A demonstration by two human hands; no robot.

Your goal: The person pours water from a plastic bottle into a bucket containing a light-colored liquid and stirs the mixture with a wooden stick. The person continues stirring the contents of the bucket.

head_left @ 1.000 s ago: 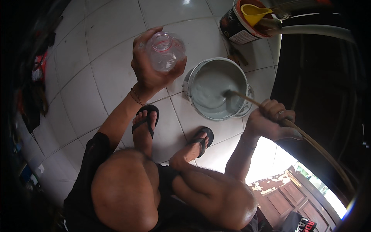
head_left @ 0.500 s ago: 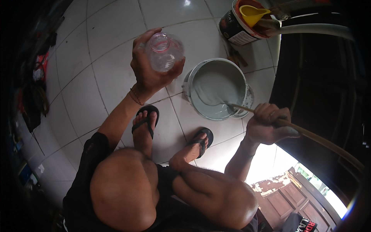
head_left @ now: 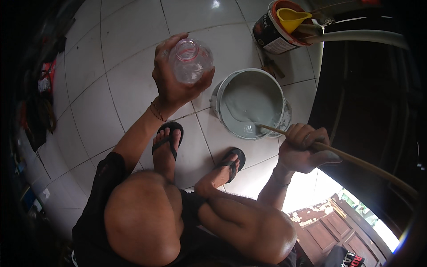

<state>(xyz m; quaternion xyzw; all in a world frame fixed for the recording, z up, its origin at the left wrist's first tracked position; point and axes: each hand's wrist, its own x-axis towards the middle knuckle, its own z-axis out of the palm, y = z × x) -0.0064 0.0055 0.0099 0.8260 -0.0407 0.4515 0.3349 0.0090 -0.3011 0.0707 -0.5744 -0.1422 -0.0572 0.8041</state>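
My left hand (head_left: 171, 82) is wrapped round a clear plastic bottle (head_left: 192, 66), its uncapped mouth facing up with a pinkish rim. What the bottle contains, if anything, I cannot make out. In my right hand (head_left: 307, 147) is a long thin wooden stick (head_left: 360, 164), gripped in a fist. Its far end dips into grey liquid, which looks like paint (head_left: 253, 100), in a round white bucket (head_left: 223, 116). That bucket stands on the tiles to the right of the bottle, its surface showing a swirl near the stick.
Beyond the bucket, another paint pail (head_left: 275, 38) holds a yellow funnel (head_left: 292, 18) and a pale pipe or handle (head_left: 360, 36). A small tool (head_left: 274, 67) lies beside it. A panelled wooden door (head_left: 329, 231) is at lower right. Dark clutter (head_left: 38, 111) lines the left side.
My right hand has shifted slightly left, and the stick's dipped end has moved left in the grey liquid. The bottle in my left hand stays nearly in place.
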